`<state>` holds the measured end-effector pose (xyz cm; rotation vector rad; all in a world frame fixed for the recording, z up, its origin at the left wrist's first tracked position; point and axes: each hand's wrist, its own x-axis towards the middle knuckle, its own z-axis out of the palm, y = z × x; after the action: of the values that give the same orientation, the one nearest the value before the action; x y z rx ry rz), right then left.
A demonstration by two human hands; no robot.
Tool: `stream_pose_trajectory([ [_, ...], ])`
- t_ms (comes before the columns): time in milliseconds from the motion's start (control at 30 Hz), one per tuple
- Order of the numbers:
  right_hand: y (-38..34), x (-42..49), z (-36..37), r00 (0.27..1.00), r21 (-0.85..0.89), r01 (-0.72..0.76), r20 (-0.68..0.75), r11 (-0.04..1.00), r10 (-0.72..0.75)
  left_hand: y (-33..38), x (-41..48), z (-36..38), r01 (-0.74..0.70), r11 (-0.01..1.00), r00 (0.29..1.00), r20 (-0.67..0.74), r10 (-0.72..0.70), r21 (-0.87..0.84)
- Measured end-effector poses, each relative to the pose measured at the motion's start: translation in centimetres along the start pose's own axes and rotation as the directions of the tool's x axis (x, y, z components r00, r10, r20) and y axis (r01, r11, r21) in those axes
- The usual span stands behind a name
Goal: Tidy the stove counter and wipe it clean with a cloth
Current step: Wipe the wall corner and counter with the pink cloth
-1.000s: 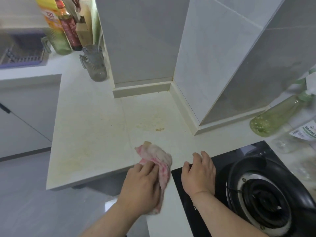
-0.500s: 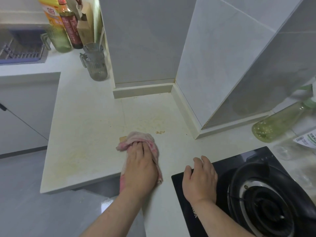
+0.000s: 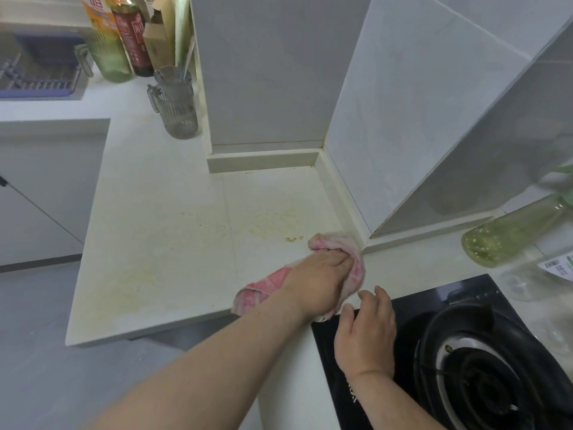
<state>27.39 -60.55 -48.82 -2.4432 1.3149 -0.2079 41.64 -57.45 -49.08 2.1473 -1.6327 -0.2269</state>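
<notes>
**Cloth pressed at the foot of the tiled corner**

A pink and white cloth (image 3: 336,242) was seen crumpled on the pale counter (image 3: 161,237), its front bunched into a soft mound against the low ledge where the tiled wall turned. Its pinker, patterned tail was trailed back under the wrist towards the counter's near edge. The cloth was held down by the left hand (image 3: 319,274), whose fingers were curled into the bunched part. Yellowish stains (image 3: 269,218) and a few crumbs (image 3: 294,238) were left on the counter just beside the cloth. The right hand (image 3: 366,336) was rested on the near left corner of the black stove (image 3: 434,293), its fingers loose and nothing grasped. A green bottle (image 3: 508,231) was laid on its side beyond the stove, and a glass jug (image 3: 177,103) was stood far back.
</notes>
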Motion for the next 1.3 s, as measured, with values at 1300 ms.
stream_pose_trajectory([
  [1300,-1.1,5.7,-0.1,0.94,-0.114,0.321,0.158,0.94,-0.302,-4.7,-3.2,-2.5,0.162,0.978,0.93,-0.313,-0.195,-0.128],
])
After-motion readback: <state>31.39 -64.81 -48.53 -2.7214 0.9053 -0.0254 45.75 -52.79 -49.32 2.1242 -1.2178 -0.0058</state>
